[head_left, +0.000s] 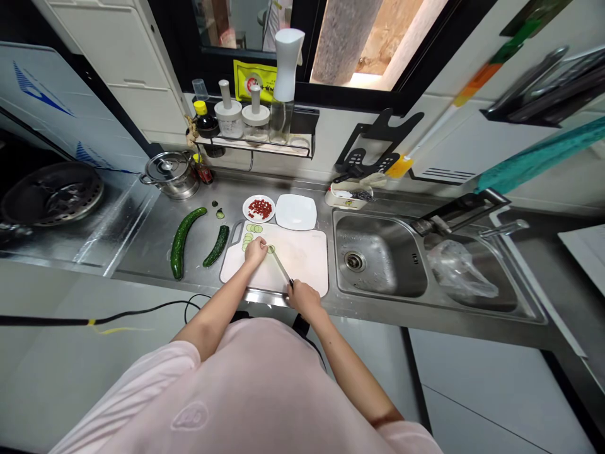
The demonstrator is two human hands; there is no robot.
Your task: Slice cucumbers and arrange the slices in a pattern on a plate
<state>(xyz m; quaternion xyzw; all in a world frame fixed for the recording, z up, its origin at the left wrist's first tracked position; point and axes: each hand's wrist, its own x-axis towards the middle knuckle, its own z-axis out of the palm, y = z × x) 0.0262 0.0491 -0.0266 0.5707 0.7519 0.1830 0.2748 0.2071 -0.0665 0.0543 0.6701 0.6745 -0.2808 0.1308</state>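
Note:
My right hand [304,299] is wrapped round the dark handle of a kitchen knife [282,268], whose blade points up and left across the white cutting board [309,252]. At the blade's far end is a pale green cucumber slice [271,250]. The fingers of my left hand [256,251] are drawn together, their tips at this slice. More cucumber slices [254,227] lie in rows at the board's upper left, partly hidden by my left hand. Left of the board rest a shorter cut cucumber [216,246] and a long whole cucumber [188,242].
Behind the board stand a plate of chopped red pieces [259,209] and a white square plate [295,212]. A steel sink [382,252] adjoins on the right, with a plastic bag [456,268] in its second basin. A lidded pot [171,173] and a wok [51,192] are left.

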